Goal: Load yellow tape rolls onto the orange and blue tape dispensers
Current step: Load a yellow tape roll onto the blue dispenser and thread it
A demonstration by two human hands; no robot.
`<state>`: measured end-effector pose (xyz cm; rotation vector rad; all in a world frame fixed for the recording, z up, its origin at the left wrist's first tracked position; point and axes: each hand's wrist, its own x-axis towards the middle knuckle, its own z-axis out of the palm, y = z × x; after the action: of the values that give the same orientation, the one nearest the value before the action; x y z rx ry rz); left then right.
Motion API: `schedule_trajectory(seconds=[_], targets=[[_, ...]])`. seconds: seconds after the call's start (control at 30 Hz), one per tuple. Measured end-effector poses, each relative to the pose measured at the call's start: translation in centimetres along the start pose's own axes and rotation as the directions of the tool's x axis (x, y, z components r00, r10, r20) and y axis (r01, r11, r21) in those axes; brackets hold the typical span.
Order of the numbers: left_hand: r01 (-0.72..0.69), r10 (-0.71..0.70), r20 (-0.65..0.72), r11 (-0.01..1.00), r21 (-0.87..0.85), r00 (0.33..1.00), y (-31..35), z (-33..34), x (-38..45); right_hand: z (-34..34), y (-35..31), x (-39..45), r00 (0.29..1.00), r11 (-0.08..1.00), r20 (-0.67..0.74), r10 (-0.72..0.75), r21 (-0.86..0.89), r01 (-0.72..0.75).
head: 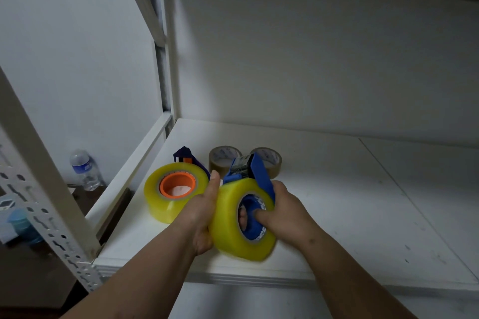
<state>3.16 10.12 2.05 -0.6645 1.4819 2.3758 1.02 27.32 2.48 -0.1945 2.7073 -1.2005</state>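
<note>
Left hand [204,211]: fingers wrapped round the left outer face of a translucent yellow tape roll [233,225], thumb straight and pointing up along the roll's edge, palm pressed against it. Grip is firm, not splayed. The other fingertips are hidden behind the roll.

Right hand [285,212]: closed on the blue plastic tape dispenser [259,176], fingers curled round its flat blue handle at the roll's right side. Thumb pushed into the roll's centre, resting on the blue hub [255,215] that sits inside the core. A fingertip of the other hand shows through the core hole, just left of that thumb.

Roll stands on edge, tilted, squeezed between both hands, just above the front part of the white shelf board [363,202]. Dispenser's metal roller and cutter end sticks up past the roll, above the right-hand fingers. Whether the roll is fully seated on the hub, can't tell.

Left of the left thumb, touching nothing held: second yellow tape roll [166,202] lying flat on the shelf, on the orange hub [177,185] of the orange and blue dispenser [185,156], whose dark blue end pokes out behind it.

Beyond both hands, near the back: two brown tape rolls [224,159], standing side by side.
</note>
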Motion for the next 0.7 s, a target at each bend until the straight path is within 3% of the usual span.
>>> schedule_trajectory(seconds=[0.13, 0.27, 0.37, 0.7], targets=[[-0.038, 0.062, -0.09, 0.968, 0.248, 0.994, 0.5, -0.3, 0.4, -0.9, -0.2, 0.3, 0.999, 0.98, -0.024, -0.034, -0.195, 0.029], [-0.04, 0.038, 0.012, 0.9, 0.434, 0.999, 0.5, -0.1, 0.1, -1.4, -0.3, 1.2, 0.999, 0.936, -0.007, 0.034, -0.35, -0.034], [-0.043, 0.019, 0.05, 0.85, 0.524, 0.999, 0.2, 0.0, 0.5, -1.4, -0.5, 1.9, 0.995, 0.916, -0.017, 0.096, -0.39, -0.095], [-0.214, 0.291, 0.047, 0.574, 0.79, 0.956, 0.8, 0.5, 1.7, -0.8, 0.2, 3.7, 0.993, 0.918, -0.096, 0.063, -0.386, -0.095]])
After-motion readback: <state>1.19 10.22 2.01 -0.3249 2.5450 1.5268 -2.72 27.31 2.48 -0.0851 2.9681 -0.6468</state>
